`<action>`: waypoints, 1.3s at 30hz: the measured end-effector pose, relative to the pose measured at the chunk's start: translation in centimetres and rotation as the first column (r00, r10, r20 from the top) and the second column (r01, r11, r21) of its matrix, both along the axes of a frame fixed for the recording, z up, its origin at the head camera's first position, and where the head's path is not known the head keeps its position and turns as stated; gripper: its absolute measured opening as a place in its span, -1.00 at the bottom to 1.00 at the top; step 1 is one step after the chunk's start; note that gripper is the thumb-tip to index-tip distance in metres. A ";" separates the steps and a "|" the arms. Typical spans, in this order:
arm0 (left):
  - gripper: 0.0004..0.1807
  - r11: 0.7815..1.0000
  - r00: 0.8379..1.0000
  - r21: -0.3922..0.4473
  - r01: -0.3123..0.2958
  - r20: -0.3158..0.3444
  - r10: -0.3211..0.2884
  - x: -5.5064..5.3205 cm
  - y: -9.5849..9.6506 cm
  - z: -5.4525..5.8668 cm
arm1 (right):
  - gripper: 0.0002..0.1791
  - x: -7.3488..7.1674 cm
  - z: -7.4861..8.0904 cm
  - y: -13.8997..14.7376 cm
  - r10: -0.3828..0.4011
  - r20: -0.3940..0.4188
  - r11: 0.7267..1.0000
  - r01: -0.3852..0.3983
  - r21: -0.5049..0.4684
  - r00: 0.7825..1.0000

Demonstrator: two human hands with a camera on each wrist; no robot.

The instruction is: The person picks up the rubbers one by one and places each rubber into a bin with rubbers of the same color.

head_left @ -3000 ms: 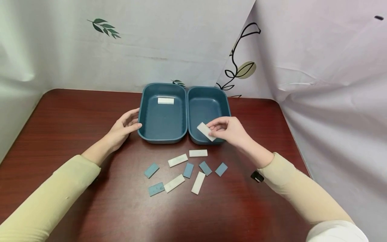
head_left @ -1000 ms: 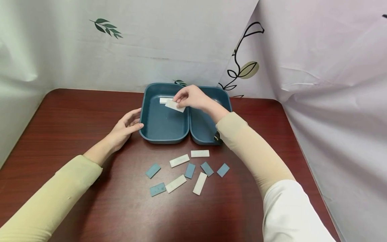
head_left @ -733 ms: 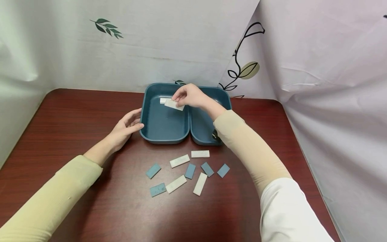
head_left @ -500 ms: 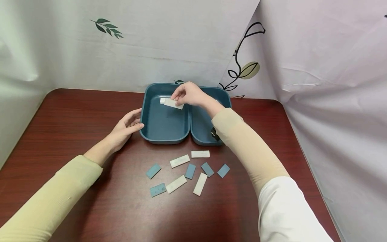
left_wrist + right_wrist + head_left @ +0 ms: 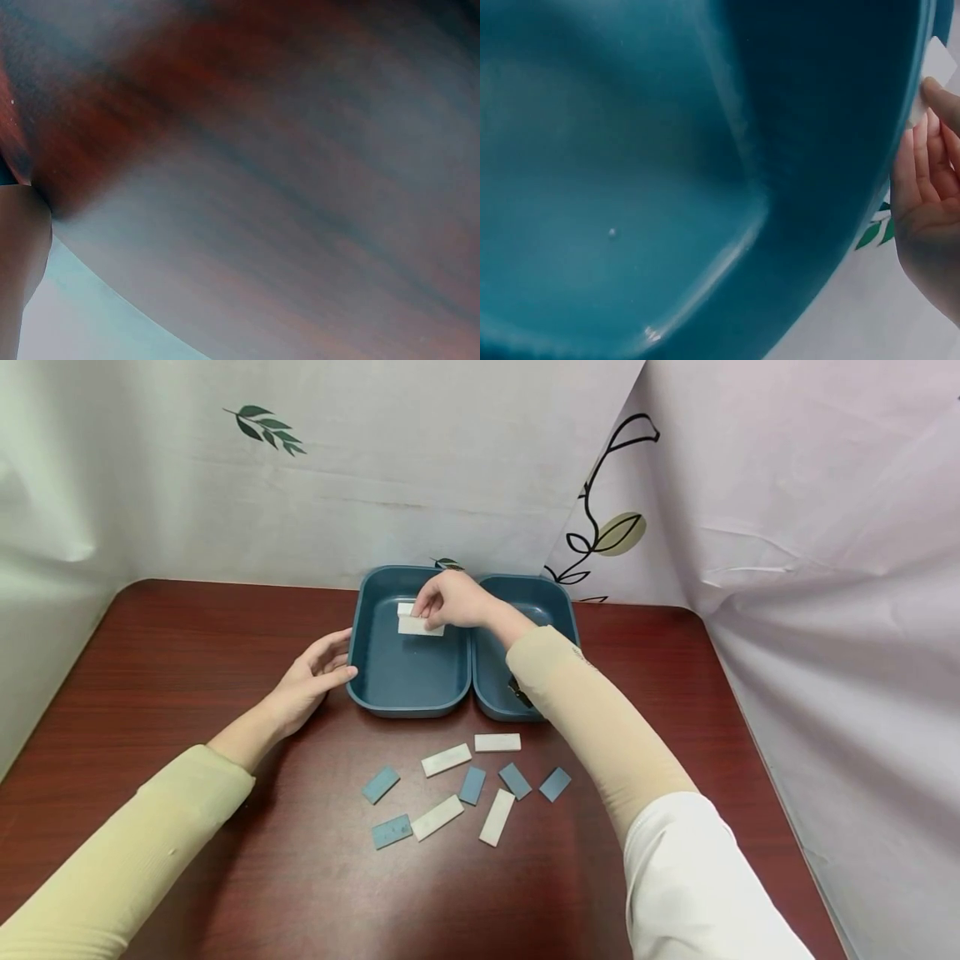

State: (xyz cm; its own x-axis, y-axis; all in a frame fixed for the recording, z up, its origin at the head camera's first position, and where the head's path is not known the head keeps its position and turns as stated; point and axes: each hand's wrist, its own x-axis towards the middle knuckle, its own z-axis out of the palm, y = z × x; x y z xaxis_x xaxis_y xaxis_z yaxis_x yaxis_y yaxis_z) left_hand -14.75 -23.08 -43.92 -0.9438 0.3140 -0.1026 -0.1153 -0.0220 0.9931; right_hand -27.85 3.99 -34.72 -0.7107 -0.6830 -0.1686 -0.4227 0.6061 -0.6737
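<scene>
- Inside the left teal container (image 5: 408,677), toward its back, a flat white block (image 5: 412,625) is pinched between the thumb and fingers of a person's right hand (image 5: 454,599); whether it touches the container floor cannot be told.
- Just behind it, a second white block (image 5: 404,609) lies partly hidden by the held piece and the fingers.
- At the container's outer left side, the left hand (image 5: 311,681) rests with fingers relaxed against the wall, its thumb at the rim, grasping no block.
- Alongside stands the right teal container (image 5: 491,667), the forearm crossing above it.
- In front, four white blocks (image 5: 446,760) and five shorter blue-gray blocks (image 5: 381,784) lie scattered flat on a reddish-brown wooden table (image 5: 300,885).
- Over the arms, pale yellowish sleeves (image 5: 172,814); a white sleeve (image 5: 697,877) covers the upper right arm.
- Behind the table hangs a whitish curtain (image 5: 420,460) printed with leaves.
</scene>
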 end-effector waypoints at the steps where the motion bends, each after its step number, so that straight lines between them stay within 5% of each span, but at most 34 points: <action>1: -0.29 1.000 1.000 0.000 -0.001 0.000 0.001 0.0 0.0 0.0 | -0.78 -0.1 -0.2 -0.1 0.003 -0.004 1.000 -0.003 0.006 1.000; 39: -0.29 1.000 1.000 -0.010 -0.002 -0.006 0.002 -0.1 0.1 -0.1 | -0.80 -0.9 -2.6 -1.8 -0.009 -0.104 0.988 0.026 0.155 0.994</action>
State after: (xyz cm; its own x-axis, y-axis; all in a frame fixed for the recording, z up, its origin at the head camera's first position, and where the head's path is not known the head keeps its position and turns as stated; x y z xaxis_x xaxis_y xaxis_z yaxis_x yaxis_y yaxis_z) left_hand -14.82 -23.00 -43.97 -0.9451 0.3109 -0.1005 -0.1098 -0.0124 0.9939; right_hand -28.79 2.24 -37.32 -0.7414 -0.6414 -0.1975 -0.4734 0.7084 -0.5235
